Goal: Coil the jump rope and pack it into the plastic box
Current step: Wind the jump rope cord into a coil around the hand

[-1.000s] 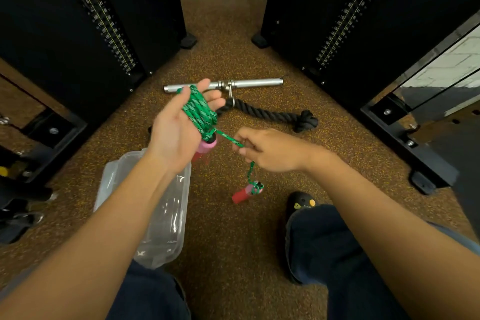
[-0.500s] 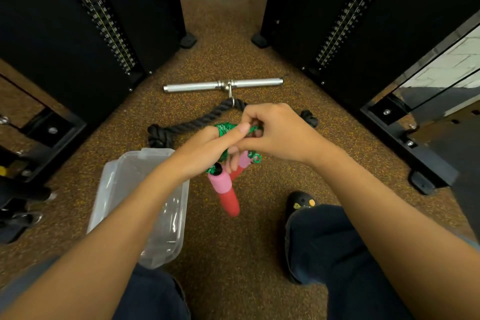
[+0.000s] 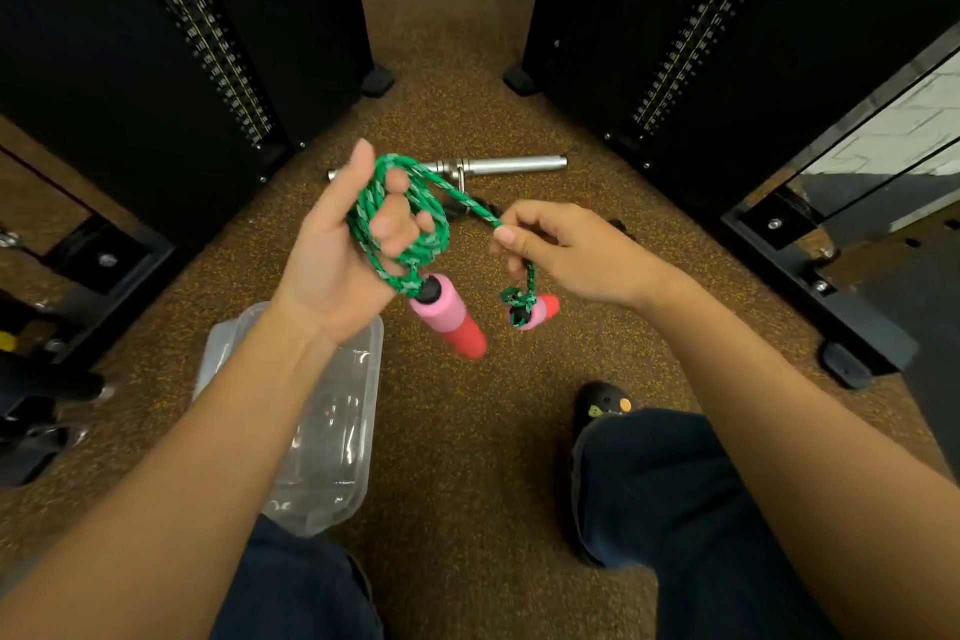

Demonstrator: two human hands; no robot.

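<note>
A green braided jump rope [image 3: 410,218] is looped several times around the fingers of my left hand [image 3: 337,250], palm up. One pink-and-red handle [image 3: 449,317] hangs from the coil below that hand. My right hand [image 3: 561,244] pinches the free rope end a little to the right. The second pink handle [image 3: 535,311] dangles just under it. A clear plastic box [image 3: 327,431] lies open on the floor beneath my left forearm, which hides part of it.
A chrome cable-machine bar [image 3: 498,165] and a black thick rope attachment [image 3: 467,211] lie on the brown speckled floor behind my hands. Black weight-stack machines [image 3: 156,68] stand left and right. My knees and a black shoe [image 3: 602,405] are at the bottom.
My hands, close together half a second ago, have parted. The left hand has turned palm up with the coil; the right has drawn the rope end rightward, its handle hanging.
</note>
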